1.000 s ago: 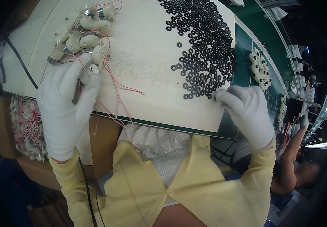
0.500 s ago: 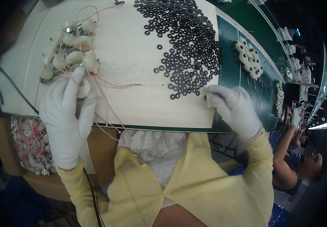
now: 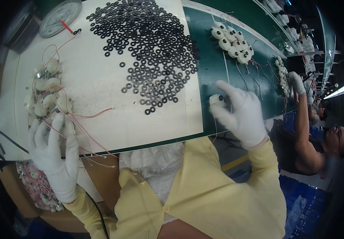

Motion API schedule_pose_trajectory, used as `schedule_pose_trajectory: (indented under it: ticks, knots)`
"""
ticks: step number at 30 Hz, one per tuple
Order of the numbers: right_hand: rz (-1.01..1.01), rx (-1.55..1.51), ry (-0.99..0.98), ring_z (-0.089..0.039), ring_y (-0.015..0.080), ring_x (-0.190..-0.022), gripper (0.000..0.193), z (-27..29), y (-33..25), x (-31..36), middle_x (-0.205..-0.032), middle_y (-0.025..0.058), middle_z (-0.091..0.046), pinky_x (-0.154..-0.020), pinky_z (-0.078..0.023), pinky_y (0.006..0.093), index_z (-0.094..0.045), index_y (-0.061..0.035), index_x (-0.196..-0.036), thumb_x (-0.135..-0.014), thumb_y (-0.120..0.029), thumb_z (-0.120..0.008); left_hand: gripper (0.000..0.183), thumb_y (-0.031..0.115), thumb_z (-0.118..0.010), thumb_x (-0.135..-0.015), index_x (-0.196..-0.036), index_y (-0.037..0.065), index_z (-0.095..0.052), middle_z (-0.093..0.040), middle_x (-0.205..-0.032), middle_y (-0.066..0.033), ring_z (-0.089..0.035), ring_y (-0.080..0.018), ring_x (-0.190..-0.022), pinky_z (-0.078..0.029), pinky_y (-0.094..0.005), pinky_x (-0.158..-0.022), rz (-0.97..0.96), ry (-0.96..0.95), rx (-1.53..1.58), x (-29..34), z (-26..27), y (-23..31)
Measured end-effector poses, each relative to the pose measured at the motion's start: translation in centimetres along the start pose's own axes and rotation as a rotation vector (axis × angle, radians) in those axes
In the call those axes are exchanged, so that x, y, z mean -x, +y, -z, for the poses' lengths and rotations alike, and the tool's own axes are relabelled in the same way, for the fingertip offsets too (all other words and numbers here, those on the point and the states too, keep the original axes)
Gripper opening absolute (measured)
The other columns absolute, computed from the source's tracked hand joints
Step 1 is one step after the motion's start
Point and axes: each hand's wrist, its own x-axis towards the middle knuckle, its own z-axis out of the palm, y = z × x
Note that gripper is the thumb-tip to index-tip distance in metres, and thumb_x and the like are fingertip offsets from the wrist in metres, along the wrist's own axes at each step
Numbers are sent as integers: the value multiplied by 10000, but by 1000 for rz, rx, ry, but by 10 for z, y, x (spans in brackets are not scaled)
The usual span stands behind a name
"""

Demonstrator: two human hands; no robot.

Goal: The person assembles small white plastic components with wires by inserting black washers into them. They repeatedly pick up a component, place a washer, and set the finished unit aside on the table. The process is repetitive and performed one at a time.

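My left hand, in a white glove, has its fingers and thumb around a small white round motor at the near edge of a cluster of similar motors with metal sides and thin pink wires. On the green mat, my gloved right hand is open, index finger and thumb apart. Between them sits a white motor with a black ring on it and a wire trailing toward me. The thumb overlaps its lower side; whether they touch I cannot tell.
Many loose black rings spread over the white board. Ringed white motors stand grouped on the green mat. A box of wired parts is below the table's left edge. A co-worker is at the right.
The view has shifted, so the board appears farther left. My right fingers have spread from a pinch, and the ringed motor now shows on the green mat. My left hand stays by the cluster.
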Motion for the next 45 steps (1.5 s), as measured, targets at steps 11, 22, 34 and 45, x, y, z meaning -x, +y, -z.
schedule_pose_trajectory:
  ticks: [11, 22, 34, 45]
  knots:
    - [-280, 64, 116, -698, 263, -759, 349, 13, 79, 1, -883, 98, -689, -690, -552, 373, -722, -118, -1164, -818, -133, -767, 583, 55, -682, -793, -1373, 83, -627, -586, -1300, -199, -480, -454, -1324, -379, -547, -1099, -26, -126, 83, 8, 5, 0]
    - [-497, -209, 203, -719, 277, -989, 424, -14, 149, 5, -1186, 163, -700, -901, -563, 358, -657, -43, -1289, -871, 15, -610, 565, 102, -780, -786, -1334, 74, -645, -626, -1248, -144, -501, -434, -1308, -385, -525, -1108, -23, -88, -1, 0, 1, 14]
    - [-422, -150, 281, -657, 208, -1126, 441, 3, 137, 7, -1316, 128, -665, -1001, -499, 318, -589, -19, -1420, -982, -54, -631, 408, 221, -835, -703, -1084, 146, -708, -665, -1018, -55, -578, -378, -1236, -395, -552, -1081, -9, 71, -92, -4, 0, 18]
    - [62, -1529, -819, -643, 179, -1050, 499, -18, -125, -112, -1256, 122, -645, -908, -528, 302, -503, -6, -1486, -1086, -304, -485, 518, 330, -894, -729, -1166, 132, -697, -685, -1152, -31, -566, -369, -1240, -423, -471, -1074, 41, 357, 280, 15, 11, 19]
